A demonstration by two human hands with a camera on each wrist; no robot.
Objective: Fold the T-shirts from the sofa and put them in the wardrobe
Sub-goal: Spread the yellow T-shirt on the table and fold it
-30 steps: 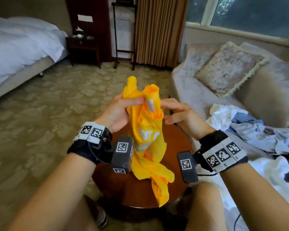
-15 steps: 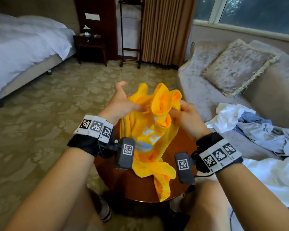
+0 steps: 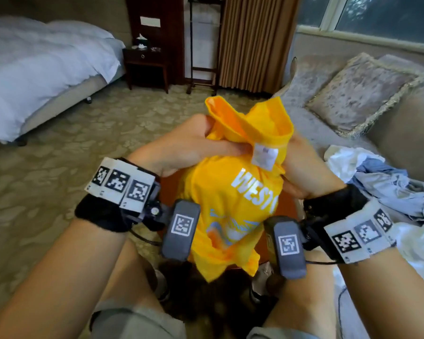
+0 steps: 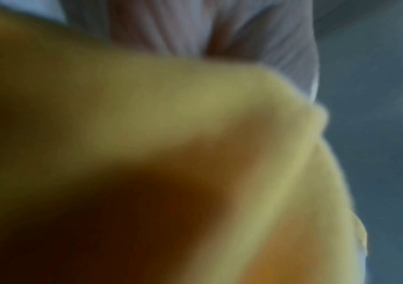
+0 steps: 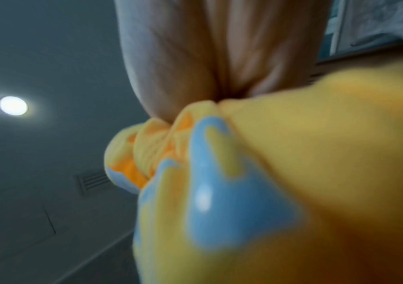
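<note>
The yellow T-shirt [image 3: 233, 192] hangs bunched at the centre of the head view, its long axis running down from the collar at upper centre to the loose hem at lower centre, just above a dark round table [image 3: 283, 211] that is mostly hidden behind it. Both hands grip the top end: the left hand [image 3: 189, 148] pinches cloth beside the neck label [image 3: 264, 155], and the right hand [image 3: 301, 167] is curled round the opposite edge (its fingertips are buried in fabric). So the body of the shirt lies below both grips, about equally near each hand. Spreading it flat probably means drawing the hands apart. Sleeves cannot be made out. Both wrist views are blurred yellow folds. More garments [image 3: 387, 182] lie on the sofa [image 3: 304, 99] at right.
</note>
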